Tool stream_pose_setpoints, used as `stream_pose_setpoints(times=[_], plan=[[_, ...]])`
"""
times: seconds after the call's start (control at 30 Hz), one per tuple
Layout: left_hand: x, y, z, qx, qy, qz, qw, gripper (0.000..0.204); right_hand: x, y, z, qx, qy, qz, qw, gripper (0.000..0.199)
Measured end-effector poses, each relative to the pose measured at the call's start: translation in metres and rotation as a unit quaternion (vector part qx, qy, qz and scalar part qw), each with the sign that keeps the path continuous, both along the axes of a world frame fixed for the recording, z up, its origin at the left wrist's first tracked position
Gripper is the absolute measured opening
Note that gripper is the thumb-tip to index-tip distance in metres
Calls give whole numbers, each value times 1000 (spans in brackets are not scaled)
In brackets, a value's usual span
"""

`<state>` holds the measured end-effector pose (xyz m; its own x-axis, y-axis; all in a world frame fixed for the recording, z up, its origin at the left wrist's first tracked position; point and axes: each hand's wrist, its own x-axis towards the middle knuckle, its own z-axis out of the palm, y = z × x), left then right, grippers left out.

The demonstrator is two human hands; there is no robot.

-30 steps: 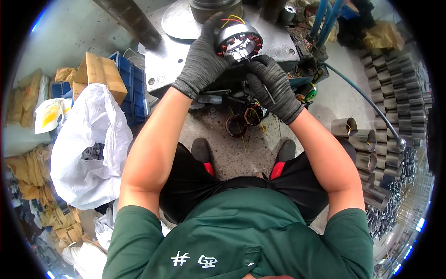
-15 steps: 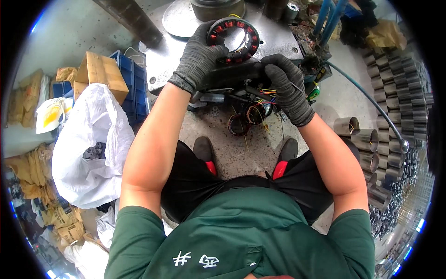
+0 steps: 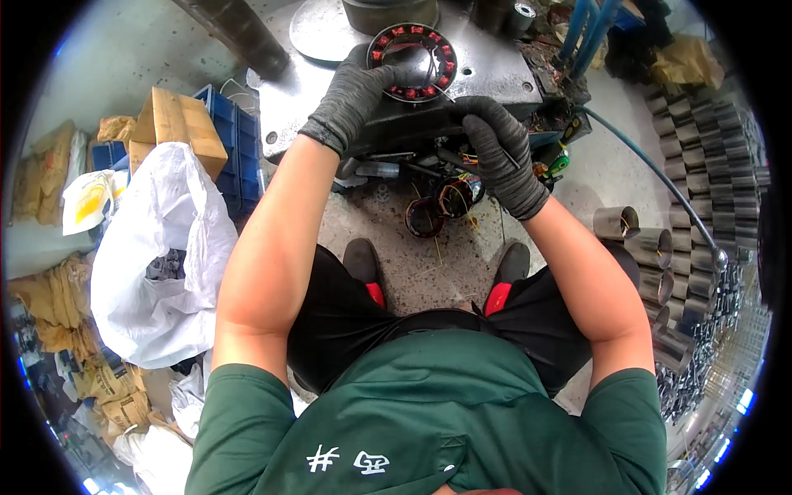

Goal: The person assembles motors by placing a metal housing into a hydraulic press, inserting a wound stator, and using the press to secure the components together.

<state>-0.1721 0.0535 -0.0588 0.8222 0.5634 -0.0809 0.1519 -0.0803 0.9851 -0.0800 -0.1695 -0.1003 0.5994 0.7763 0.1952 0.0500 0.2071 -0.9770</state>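
Note:
My left hand (image 3: 351, 99), in a dark grey knit glove, grips a motor stator (image 3: 448, 68) by its left side. The stator is a dark ring with red windings spaced round its inside, held above the front of a metal worktable (image 3: 285, 111). My right hand (image 3: 497, 153), gloved alike, is closed on a thin metal rod-like tool (image 3: 445, 96). Its tip reaches the ring's lower right edge, and its other end shows past my fingers. What kind of tool it is I cannot tell.
Two more stators (image 3: 423, 219) with loose wires sit below the table edge. A heavy round metal block (image 3: 388, 15) stands at the back. Left are a white sack (image 3: 124, 305), a cardboard box (image 3: 190, 132) and blue crates (image 3: 247, 157). Metal cylinders (image 3: 652, 247) are stacked right, beside a hose (image 3: 660, 169).
The stator has shifted slightly up and left and turned so more of its windings face me. My right hand has moved a little left, with the tool still at the ring's edge.

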Motion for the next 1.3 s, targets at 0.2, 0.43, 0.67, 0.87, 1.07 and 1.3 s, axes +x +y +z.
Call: stream_pose_setpoints(times=[0.2,0.43,0.67,0.87,1.07,1.3], plan=[[2,1,-3,-31,-18,10,999,61,0,0,-3,19,-19,-22,999,21],[-1,-3,-5,63,0,28,998,67,11,-5,25,-24,-183,-75,980,16],[-7,-17,-7,-3,-66,72,995,66,8,-4,42,-4,-450,-51,892,13],[-11,-24,2,-107,-103,145,978,58,-2,-10,59,0,-438,-70,896,12],[-15,-34,13,-183,-174,164,954,44,-12,-12,61,-3,-398,-76,914,12],[-18,-39,15,-101,-159,175,966,56,-12,-9,61,-11,-393,-70,917,11]])
